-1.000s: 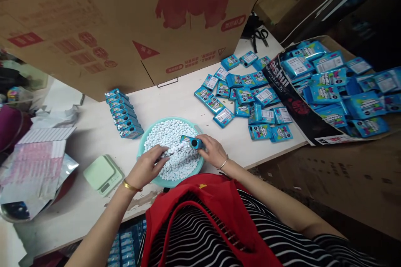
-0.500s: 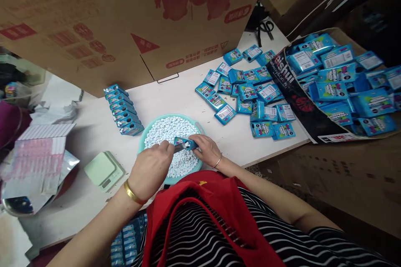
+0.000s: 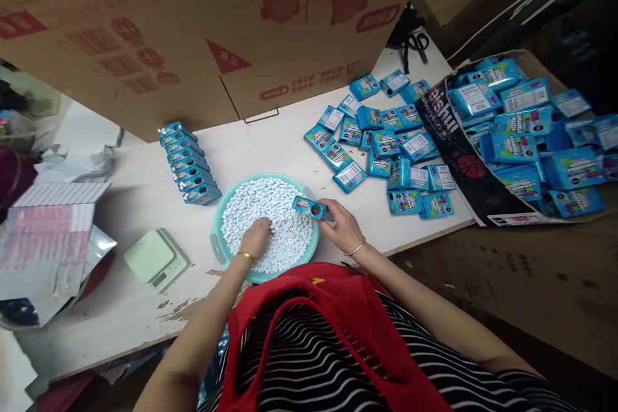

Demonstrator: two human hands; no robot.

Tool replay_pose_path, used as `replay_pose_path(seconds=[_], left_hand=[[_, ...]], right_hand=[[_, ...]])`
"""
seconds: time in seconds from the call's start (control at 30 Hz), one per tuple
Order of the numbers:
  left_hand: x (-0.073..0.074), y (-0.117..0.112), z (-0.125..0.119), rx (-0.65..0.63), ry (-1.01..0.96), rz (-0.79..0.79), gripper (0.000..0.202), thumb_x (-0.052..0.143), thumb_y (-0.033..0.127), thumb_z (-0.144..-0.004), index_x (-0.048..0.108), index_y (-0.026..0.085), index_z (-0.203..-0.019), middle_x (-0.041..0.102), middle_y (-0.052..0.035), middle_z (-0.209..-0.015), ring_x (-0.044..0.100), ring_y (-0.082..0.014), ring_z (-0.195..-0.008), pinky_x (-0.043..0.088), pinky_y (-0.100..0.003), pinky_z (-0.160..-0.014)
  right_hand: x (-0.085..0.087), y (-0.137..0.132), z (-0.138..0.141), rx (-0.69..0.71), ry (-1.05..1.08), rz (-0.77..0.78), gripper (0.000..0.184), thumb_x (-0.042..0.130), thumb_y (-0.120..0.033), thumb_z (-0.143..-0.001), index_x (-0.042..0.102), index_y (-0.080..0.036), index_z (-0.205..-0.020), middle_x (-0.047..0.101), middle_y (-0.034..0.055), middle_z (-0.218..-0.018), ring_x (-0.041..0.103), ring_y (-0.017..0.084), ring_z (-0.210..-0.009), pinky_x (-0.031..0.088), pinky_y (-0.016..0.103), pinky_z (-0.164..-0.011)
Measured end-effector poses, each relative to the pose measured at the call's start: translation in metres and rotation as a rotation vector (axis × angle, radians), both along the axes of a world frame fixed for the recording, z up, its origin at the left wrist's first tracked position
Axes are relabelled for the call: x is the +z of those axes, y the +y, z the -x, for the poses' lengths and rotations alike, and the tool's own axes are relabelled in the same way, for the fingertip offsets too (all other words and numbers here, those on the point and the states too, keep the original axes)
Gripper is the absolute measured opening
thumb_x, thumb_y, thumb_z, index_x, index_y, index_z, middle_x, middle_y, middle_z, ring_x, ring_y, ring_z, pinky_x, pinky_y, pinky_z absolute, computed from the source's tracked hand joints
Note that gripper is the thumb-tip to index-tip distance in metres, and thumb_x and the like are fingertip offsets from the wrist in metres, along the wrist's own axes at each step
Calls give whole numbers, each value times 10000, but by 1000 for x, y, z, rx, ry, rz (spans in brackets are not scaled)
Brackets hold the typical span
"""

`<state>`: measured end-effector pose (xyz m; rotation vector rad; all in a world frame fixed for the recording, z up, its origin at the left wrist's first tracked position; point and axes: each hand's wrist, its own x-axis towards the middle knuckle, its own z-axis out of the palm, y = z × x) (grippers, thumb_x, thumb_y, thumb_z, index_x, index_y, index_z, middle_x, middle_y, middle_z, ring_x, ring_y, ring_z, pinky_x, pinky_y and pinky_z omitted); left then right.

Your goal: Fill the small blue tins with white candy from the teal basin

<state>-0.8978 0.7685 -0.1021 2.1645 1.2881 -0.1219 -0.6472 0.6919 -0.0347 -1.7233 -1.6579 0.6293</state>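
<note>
A teal basin (image 3: 217,239) heaped with small white candies (image 3: 270,206) sits on the table in front of me. My left hand (image 3: 255,237) rests down in the candies, fingers curled among them. My right hand (image 3: 338,222) grips a small blue candy box (image 3: 309,207) at the basin's right rim, tilted over the candies. Whether the left fingers hold any candies is hidden.
A row of filled blue boxes (image 3: 188,164) stands left of the basin. Loose flat blue boxes (image 3: 381,141) lie scattered to the right, and more fill a carton (image 3: 531,135). A green scale (image 3: 154,259) sits at left; a big cardboard sheet (image 3: 193,26) stands behind.
My left hand has left the box and dropped into the candies. My right hand has carried the box a little to the right, to the basin's rim.
</note>
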Motion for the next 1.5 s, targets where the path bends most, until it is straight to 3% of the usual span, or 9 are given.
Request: replay_pose_path(seconds=[0.1, 0.2, 0.4, 0.57, 1.07, 1.13, 1.2, 1.37, 1.5], left_hand=[[-10, -6, -23, 5, -90, 26, 241, 459, 102, -777, 577, 178, -973, 623, -98, -987, 600, -224, -930, 483, -355, -829], [1, -7, -14, 5, -158, 44, 232, 485, 180, -805, 567, 183, -1022, 633, -76, -992, 603, -209, -917, 489, -350, -840], [79, -1, 30, -41, -317, -4, 224, 472, 305, -883, 543, 199, -1068, 618, -58, -948, 589, -175, -822, 482, -327, -782], [142, 11, 29, -176, -291, -52, 234, 445, 331, -906, 537, 207, -1082, 623, -65, -971, 591, -187, -882, 479, -331, -788], [231, -1, -31, -482, 331, -304, 242, 388, 49, -842, 574, 194, -892, 590, -70, -824, 577, -233, -750, 460, -337, -613], [227, 5, -20, -466, 302, -311, 227, 389, 90, -873, 576, 188, -955, 596, -68, -873, 582, -234, -808, 471, -341, -656], [204, 14, 1, -373, 262, -288, 215, 392, 187, -915, 564, 188, -1045, 604, -72, -944, 590, -231, -868, 477, -337, -690], [93, 22, 45, -129, 207, -3, 173, 453, 209, -877, 599, 158, -953, 617, -112, -957, 606, -257, -887, 473, -350, -714], [21, 2, 17, -86, 85, 46, 188, 458, 190, -868, 586, 173, -1005, 626, -106, -1012, 598, -235, -951, 474, -348, -810]], right_hand=[[1, -3, -3, -54, 24, 17, 351, 548, -266, -855, 507, -226, -1201, 619, 97, -1149, 593, 259, -1076, 490, 403, -921], [1, -5, -6, -69, 30, 22, 344, 547, -285, -859, 508, -225, -1196, 620, 95, -1139, 597, 258, -1057, 497, 399, -904], [2, -2, 0, 8, -36, -18, 375, 535, -188, -830, 506, -232, -1201, 620, 94, -1133, 592, 270, -1048, 497, 431, -904], [2, 8, 17, 113, -87, -67, 422, 531, -109, -776, 517, -210, -1185, 627, 100, -1146, 579, 276, -1065, 490, 453, -922], [-1, 10, 35, 206, -93, -78, 430, 522, -75, -755, 525, -183, -1172, 638, 111, -1124, 583, 260, -1068, 501, 441, -915], [-4, 10, 34, 196, -89, -91, 433, 519, -75, -753, 523, -181, -1173, 639, 109, -1125, 586, 261, -1070, 502, 440, -921], [-6, 9, 30, 182, -77, -98, 436, 516, -76, -750, 522, -178, -1173, 638, 109, -1128, 587, 262, -1073, 501, 437, -927], [-4, 4, 14, 101, -38, -104, 418, 513, -100, -765, 521, -193, -1173, 633, 102, -1142, 591, 258, -1068, 501, 426, -928], [0, 1, 2, 38, -26, -84, 389, 518, -134, -792, 521, -202, -1175, 630, 94, -1134, 593, 252, -1060, 497, 409, -926]])
